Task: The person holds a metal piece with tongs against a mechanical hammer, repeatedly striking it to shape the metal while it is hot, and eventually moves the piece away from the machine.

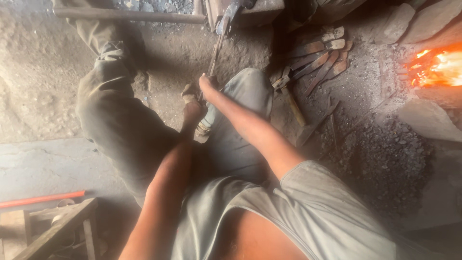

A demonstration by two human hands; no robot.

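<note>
A dim workshop with a bare, dusty earth floor [43, 82] spreads under the camera, strewn with dark gravel and ash on the right side. Nearest, at the lower left, stands a rough wooden frame [57, 228], and just behind it a long orange rod [41, 199] lies on the ground. The person sits with knees up in grey-green trousers and a pale shirt, and both bare arms stretch forward between the legs.

The left hand [192, 96] and the right hand [208, 83] meet in front of the right knee, the right one slightly farther out. Both are pressed closed around the near end of a pair of long, thin, dark iron tongs [215, 50], the left hand's grip sitting just below the right hand's. The left forearm runs nearly straight ahead; the right forearm comes in at a slant from the right, the elbow bent.

The tongs rise away from the hands, tilted a little to the right, and their far end reaches a bluish metal piece [229, 14] at a dark block near the top edge; how it is held there cannot be told. Right of the hands, a hammer with a wooden handle [291, 101] lies on the floor, beside a fan of flat rusty iron blanks [320, 58]. Far right, an orange fire [440, 65] glows among pale stones. A long grey bar [130, 15] crosses the top left.
</note>
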